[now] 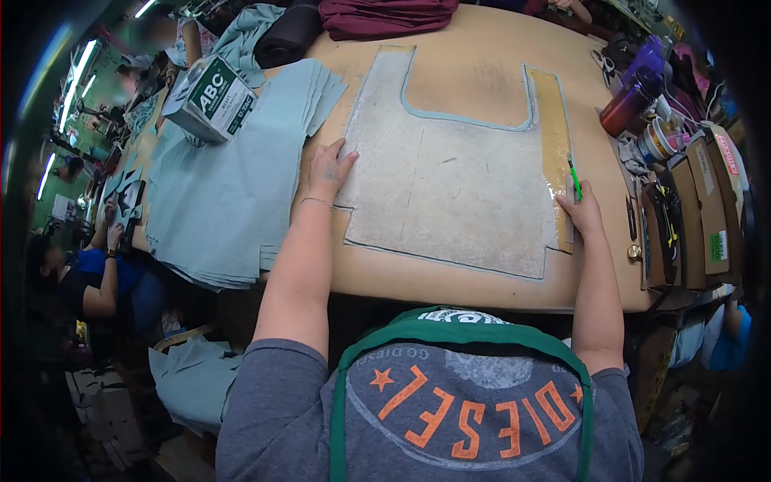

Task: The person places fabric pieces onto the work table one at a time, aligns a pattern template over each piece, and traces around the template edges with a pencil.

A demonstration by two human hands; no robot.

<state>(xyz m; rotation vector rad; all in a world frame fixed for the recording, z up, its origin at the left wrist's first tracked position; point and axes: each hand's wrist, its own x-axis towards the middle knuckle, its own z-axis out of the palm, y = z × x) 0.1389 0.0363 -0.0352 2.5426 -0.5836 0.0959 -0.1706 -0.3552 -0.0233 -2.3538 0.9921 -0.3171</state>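
A large greyish cardboard pattern piece (462, 185) with a U-shaped cutout and yellow tape along its right side lies flat on the table before me. Along its left edge rests my left hand (328, 170), thumb apart from the fingers, touching the board. My right hand (585, 210) is at the lower right edge, its thumb on the taped strip. A green pen (575, 181) sticks up from its closed fingers. Light blue fabric edges show around the cutout, so a light blue layer seems to lie under the board.
Stacked light blue fabric (233, 193) lies left, with an ABC box (210, 100) on it. Maroon fabric (385, 18) and a dark roll (289, 36) sit at the back. A tumbler (633, 98), scissors (632, 218) and cardboard boxes (707, 209) line the right. Another person (100, 277) works at far left.
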